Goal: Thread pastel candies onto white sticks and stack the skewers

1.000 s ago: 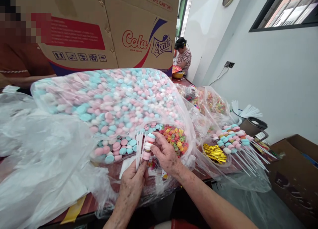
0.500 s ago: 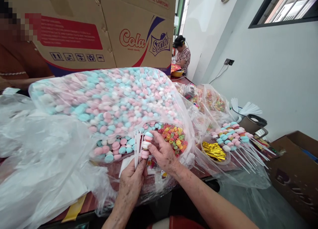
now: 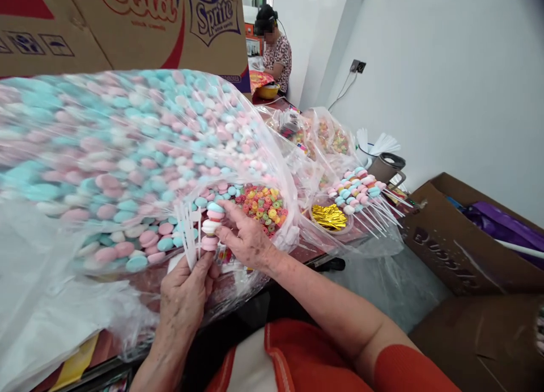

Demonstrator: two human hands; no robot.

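Our left hand (image 3: 185,293) closed round white sticks (image 3: 187,233); candy stack (image 3: 210,228) upright just above thumb, sticks at its nine o'clock. Our right hand (image 3: 249,239) half-curled, thumb touching stack's three-o'clock side; cannot tell if pinching. From stack: ring candies (image 3: 263,206) two o'clock, gold ties (image 3: 328,216) three.

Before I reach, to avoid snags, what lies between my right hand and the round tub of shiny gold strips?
Between your right hand and that tub, the head view shows multicoloured ring-shaped candies, then the translucent plastic bag's edge.
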